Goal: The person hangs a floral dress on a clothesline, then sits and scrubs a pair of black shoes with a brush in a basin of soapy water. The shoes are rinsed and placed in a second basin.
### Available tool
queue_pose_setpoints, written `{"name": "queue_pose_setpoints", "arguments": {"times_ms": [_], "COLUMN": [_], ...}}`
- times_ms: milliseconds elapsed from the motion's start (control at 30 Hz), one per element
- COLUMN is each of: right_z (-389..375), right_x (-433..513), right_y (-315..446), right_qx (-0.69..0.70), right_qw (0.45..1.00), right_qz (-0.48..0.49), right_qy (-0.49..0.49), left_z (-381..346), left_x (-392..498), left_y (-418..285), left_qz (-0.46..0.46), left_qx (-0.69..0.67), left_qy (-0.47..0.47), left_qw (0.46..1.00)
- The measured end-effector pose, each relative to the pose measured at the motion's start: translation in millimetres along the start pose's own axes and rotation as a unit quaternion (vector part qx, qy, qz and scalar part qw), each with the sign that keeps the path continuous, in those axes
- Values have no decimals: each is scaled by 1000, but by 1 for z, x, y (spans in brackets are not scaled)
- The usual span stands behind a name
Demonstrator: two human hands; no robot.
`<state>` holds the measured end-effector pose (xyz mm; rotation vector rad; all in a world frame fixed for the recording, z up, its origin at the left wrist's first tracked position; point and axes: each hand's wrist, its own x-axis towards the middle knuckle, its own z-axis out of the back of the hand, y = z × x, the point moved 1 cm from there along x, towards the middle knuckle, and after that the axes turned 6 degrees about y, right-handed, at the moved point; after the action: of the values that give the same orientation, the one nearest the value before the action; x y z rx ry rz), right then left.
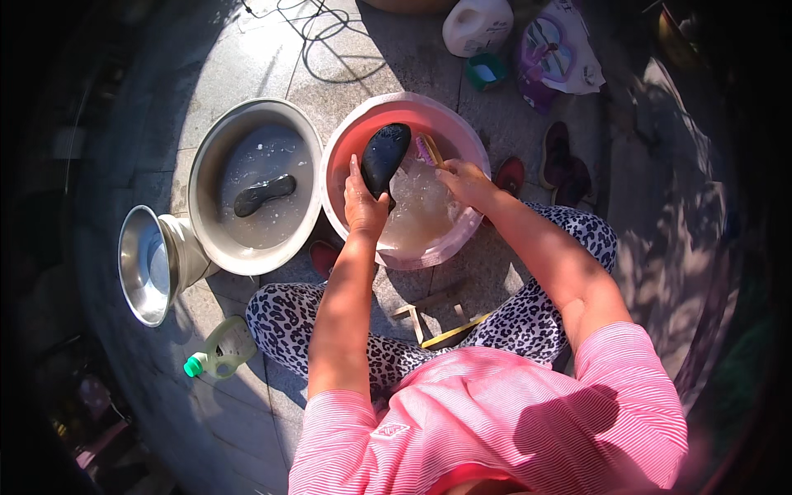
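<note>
My left hand (pixel 365 207) grips a wet black shoe (pixel 387 154) by its narrower end, tilted up over a pink plastic basin (pixel 337 167). Cloudy, sudsy water (pixel 421 210) fills the lower part of that basin. In my right hand (pixel 467 182) is a scrubbing brush (pixel 432 150) with a yellowish handle and purple bristles, held apart from the shoe near the basin's right wall. A second black shoe (pixel 265 195) floats or lies in the grey water of a large metal basin (pixel 201 216), whose rim is against or very close to the pink one.
At left, a shiny metal bowl (pixel 139 266) leans by a pale bucket (pixel 185 250); a green-capped bottle (pixel 226 348) lies below. Beyond stand a white jug (pixel 477 28), a green container (pixel 486 71) and a detergent bag (pixel 557 52). Dark red shoes (pixel 560 154) lie right; a hose (pixel 334 49) coils behind.
</note>
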<state>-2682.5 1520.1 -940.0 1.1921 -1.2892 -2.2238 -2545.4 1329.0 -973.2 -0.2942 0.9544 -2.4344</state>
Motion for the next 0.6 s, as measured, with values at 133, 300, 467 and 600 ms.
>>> {"name": "queue_pose_setpoints", "arguments": {"times_ms": [133, 300, 467, 600], "right_z": [22, 22, 0, -9], "right_x": [-23, -51, -64, -48], "right_y": [53, 86, 89, 72], "right_qx": [14, 79, 159, 94], "right_qw": [997, 988, 978, 974], "right_qz": [-20, 29, 105, 176], "right_qy": [78, 133, 82, 105], "left_z": [36, 71, 73, 60], "left_x": [15, 26, 18, 13], "left_y": [-26, -45, -80, -85], "left_qz": [-55, 35, 108, 90], "left_qx": [-30, -242, -612, -697], "left_qy": [-22, 49, 75, 105], "left_qw": [998, 969, 780, 704]}}
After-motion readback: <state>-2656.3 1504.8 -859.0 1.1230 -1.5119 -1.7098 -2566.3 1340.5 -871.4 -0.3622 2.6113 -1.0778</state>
